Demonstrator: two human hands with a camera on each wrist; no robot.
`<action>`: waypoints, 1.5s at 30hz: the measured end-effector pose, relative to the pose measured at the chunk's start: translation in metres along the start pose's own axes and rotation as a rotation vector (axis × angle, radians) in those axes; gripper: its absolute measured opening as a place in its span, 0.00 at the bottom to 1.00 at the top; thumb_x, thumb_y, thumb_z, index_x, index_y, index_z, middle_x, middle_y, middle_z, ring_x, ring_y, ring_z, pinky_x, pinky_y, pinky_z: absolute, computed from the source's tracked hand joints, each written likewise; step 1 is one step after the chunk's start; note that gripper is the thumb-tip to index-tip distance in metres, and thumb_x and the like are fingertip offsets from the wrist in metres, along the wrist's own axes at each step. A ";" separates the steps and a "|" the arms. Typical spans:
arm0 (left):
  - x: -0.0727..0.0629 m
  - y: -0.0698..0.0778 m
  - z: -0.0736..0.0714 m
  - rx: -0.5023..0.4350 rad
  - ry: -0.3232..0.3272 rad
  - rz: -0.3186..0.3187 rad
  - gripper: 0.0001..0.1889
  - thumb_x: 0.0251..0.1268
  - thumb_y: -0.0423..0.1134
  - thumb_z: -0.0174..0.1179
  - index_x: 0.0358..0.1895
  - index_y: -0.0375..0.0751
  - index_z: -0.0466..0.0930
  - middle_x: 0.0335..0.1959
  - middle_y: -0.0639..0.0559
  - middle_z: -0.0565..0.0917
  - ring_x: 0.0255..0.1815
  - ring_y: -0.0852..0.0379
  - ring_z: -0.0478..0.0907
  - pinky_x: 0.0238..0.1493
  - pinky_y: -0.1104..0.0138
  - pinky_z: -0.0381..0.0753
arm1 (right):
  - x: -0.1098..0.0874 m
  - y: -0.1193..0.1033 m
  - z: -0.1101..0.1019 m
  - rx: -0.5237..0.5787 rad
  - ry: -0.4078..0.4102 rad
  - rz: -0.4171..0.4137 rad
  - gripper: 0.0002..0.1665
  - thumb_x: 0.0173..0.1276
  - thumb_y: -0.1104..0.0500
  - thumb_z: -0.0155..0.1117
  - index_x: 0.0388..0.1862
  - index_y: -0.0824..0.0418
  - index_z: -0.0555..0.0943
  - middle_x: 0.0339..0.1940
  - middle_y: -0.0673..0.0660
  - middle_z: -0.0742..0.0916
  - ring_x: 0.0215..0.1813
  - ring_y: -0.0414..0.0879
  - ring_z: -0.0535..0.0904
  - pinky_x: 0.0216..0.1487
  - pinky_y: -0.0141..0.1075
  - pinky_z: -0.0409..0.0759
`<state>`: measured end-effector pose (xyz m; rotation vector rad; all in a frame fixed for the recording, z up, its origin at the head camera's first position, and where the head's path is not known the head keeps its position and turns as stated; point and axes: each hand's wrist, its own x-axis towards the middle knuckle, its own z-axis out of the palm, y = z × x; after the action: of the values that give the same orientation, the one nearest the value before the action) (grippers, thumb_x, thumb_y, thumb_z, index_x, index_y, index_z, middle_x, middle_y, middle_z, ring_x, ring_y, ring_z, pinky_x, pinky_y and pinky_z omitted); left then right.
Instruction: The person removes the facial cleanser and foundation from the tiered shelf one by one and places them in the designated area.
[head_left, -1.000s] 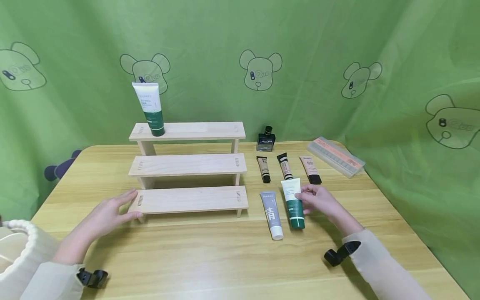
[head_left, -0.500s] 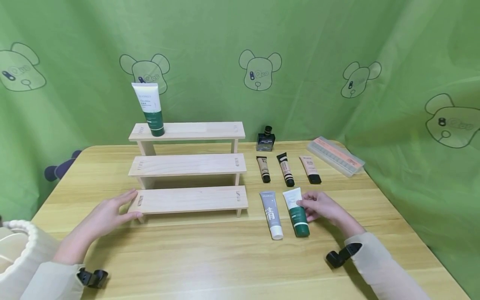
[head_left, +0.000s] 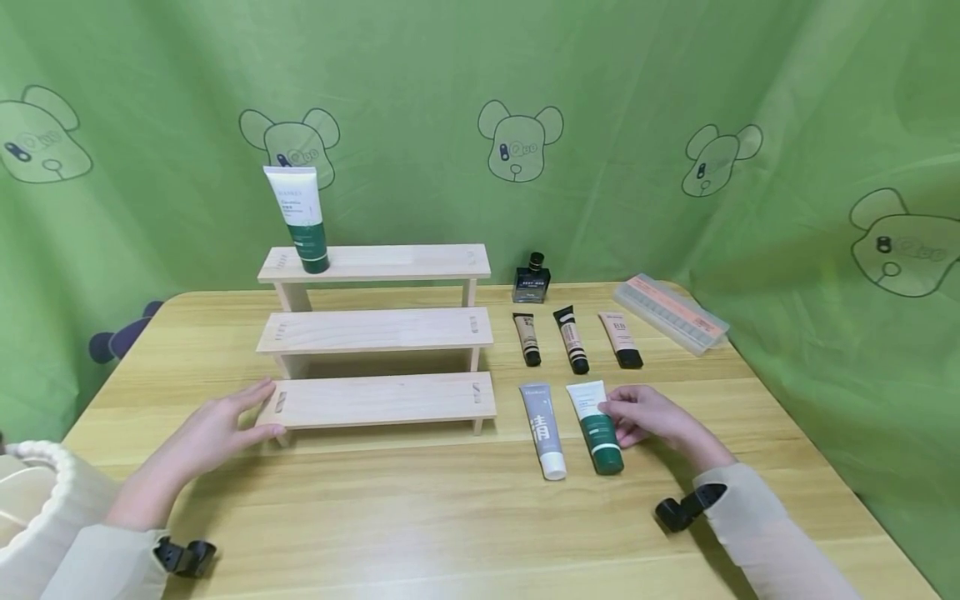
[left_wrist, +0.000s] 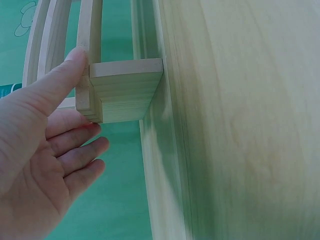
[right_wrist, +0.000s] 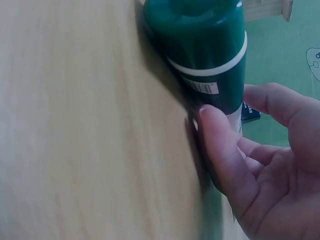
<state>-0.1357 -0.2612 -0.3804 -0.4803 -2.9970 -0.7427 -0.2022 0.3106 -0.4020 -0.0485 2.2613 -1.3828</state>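
My right hand point(head_left: 652, 421) holds a white and green squeeze tube point(head_left: 595, 425) by its right side, thumb and fingers on opposite sides. The tube lies low at the table, its green cap toward me. To its left lies a grey squeeze tube point(head_left: 543, 429) with a white cap. My left hand point(head_left: 213, 433) grips the left end of the lowest step of a three-step wooden display shelf point(head_left: 382, 398); the left wrist view shows the thumb on the step's edge point(left_wrist: 87, 65) and the other fingers loosely bent below. Another white and green tube point(head_left: 300, 221) stands on the top step.
Behind the held tube lie three small tubes, a beige one point(head_left: 527, 340), a black-ended one point(head_left: 572, 340) and a pink one point(head_left: 621, 340). A dark perfume bottle point(head_left: 532, 282) and a clear flat case point(head_left: 672, 312) are farther back. A white basket point(head_left: 56, 475) stands at the left.
My right hand has brought the white and green tube toward me and slightly right, down beside the grey tube, and it has nearly stopped. My left hand stays at the shelf.
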 end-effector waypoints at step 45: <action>0.000 -0.002 0.001 -0.011 0.013 0.007 0.40 0.56 0.54 0.62 0.62 0.25 0.63 0.62 0.30 0.64 0.59 0.29 0.62 0.59 0.41 0.60 | 0.020 -0.119 0.011 -0.120 0.015 -0.308 0.25 0.67 0.57 0.59 0.55 0.73 0.66 0.34 0.65 0.80 0.34 0.57 0.80 0.34 0.44 0.83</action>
<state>-0.1360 -0.2624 -0.3826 -0.4838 -2.9799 -0.7593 -0.2412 0.2374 -0.3134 -0.4443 2.4226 -1.3952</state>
